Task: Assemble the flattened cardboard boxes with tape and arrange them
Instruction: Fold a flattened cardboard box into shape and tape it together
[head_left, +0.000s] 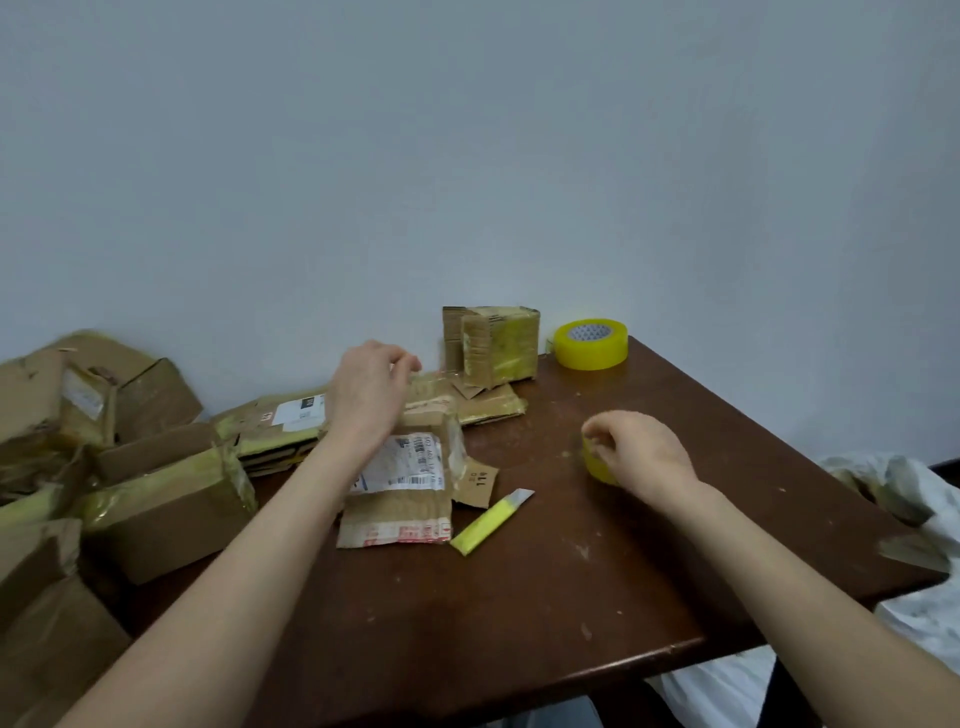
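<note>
Left hand (371, 395) and right hand (644, 452) are both engaged in what I judge to be the taping step on one carton.

Findings, in descending size:
- Table (571, 597): dark wood, carrying all work items.
- Pile of cartons (156, 493): heaped at its left edge, several banded in yellow tape.
- Flattened stack (291, 421): lies behind the left forearm, not yet erected.
- Labelled carton (400, 467): the item in hand, near the table's middle, near flaps loose.
- Taped box (491, 343): stands against the wall.
- Large tape roll (590, 344): idle at the far corner.
- Knife (491, 522): yellow, just beside the carton's near right corner.
- Small tape roll (597, 465): right of the carton, gripped by the right hand's curled fingers.

Next move, in my judgement: bring tape across to the carton's seam, press it down, then cut.

Pose: the left forearm crosses the carton, with the fingertips drawn together at its far edge. The view is blurred there, so I cannot tell whether they pinch a flap, a tape end or nothing. The right wrist is low, knuckles up.
</note>
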